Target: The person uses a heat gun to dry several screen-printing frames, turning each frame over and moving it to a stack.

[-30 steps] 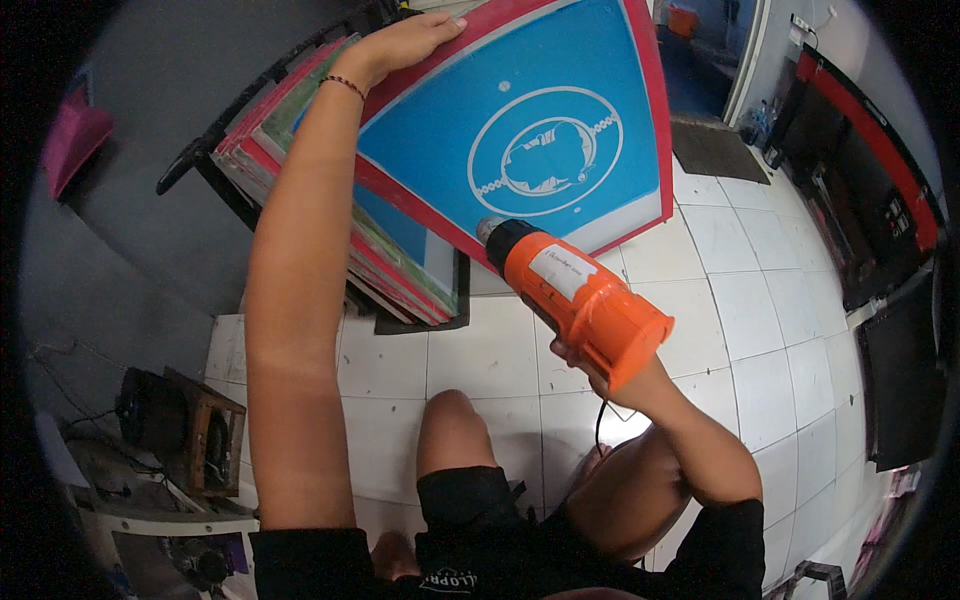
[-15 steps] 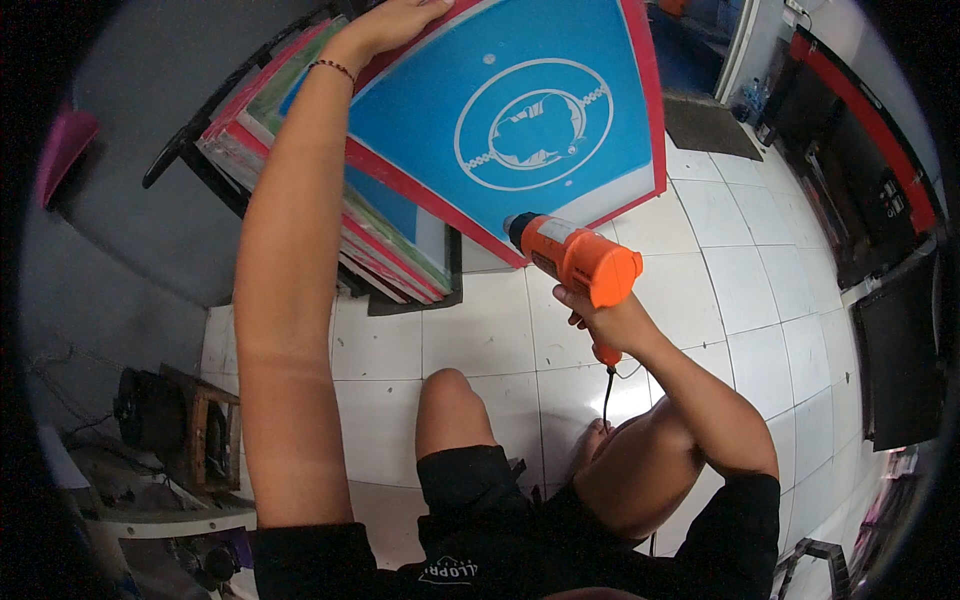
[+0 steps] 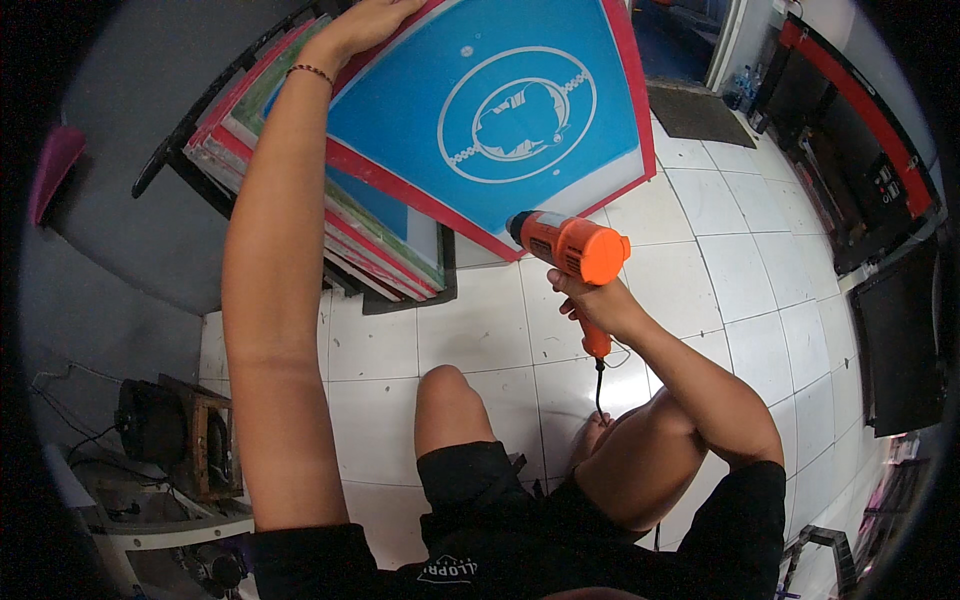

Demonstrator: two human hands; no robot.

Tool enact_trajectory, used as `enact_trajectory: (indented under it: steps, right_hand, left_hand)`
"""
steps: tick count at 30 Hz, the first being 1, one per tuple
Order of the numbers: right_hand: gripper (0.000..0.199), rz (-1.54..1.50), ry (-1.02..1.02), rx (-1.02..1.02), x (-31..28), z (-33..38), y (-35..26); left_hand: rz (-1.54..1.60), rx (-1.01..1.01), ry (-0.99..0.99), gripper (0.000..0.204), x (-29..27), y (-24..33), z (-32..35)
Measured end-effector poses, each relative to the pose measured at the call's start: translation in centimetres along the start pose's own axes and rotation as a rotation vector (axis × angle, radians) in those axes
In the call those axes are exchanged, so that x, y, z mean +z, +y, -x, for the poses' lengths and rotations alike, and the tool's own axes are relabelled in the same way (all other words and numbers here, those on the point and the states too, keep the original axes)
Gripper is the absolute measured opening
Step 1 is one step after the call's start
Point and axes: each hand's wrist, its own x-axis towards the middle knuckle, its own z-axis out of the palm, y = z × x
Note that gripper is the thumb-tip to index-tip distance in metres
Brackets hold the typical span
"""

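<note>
A screen printing frame (image 3: 395,130) with a red border and blue coated mesh leans up in front of me. On the mesh is a pale oval design with a figure inside. At the upper edge of the frame, my left hand (image 3: 372,25) is closed over the red border; part of its fingers is cut off or hidden. My right hand (image 3: 600,305) grips the handle of an orange heat gun (image 3: 570,243), its black cord hanging down. The gun's dark nozzle points at the lower part of the mesh and looks close to it; whether they touch I cannot tell.
Several more frames (image 3: 395,255) stand stacked in a black rack (image 3: 165,165) behind the held one. A dark fan-like device (image 3: 150,420) is at the left. On the right are a red-and-black cabinet (image 3: 850,140) and a dark mat (image 3: 700,115) by a doorway. White tiles cover the floor.
The frame and my left arm appear slightly farther left in view. The heat gun's rear end has swung a little left and up, while both hands keep their hold.
</note>
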Motion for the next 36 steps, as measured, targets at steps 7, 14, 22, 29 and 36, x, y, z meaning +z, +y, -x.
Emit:
enact_trajectory:
  steps: [7, 14, 22, 29, 36]
  right_hand:
    - [0.047, 0.007, -0.042, 0.007, -0.4, -0.8, -0.5]
    - [0.049, 0.185, -0.063, -0.090, -3.0, -1.6, 2.9]
    - [0.045, 0.155, -0.033, -0.106, -1.5, -2.8, 5.1]
    - [0.046, 0.174, 0.008, -0.078, -1.9, -2.9, 5.8]
    - [0.048, 0.204, 0.004, -0.098, -2.2, -3.3, 6.9]
  left_hand:
    - [-0.283, 0.063, 0.077, 0.047, -0.3, -0.6, 0.2]
    - [-0.490, 0.099, 0.208, 0.047, 0.9, 0.6, 1.2]
    - [-0.345, 0.143, 0.259, 0.042, 1.5, -0.8, 0.8]
    - [-0.388, 0.165, 0.297, 0.043, 1.4, -1.8, 0.7]
    - [-0.378, 0.106, 0.296, 0.043, 1.6, -1.2, 1.2]
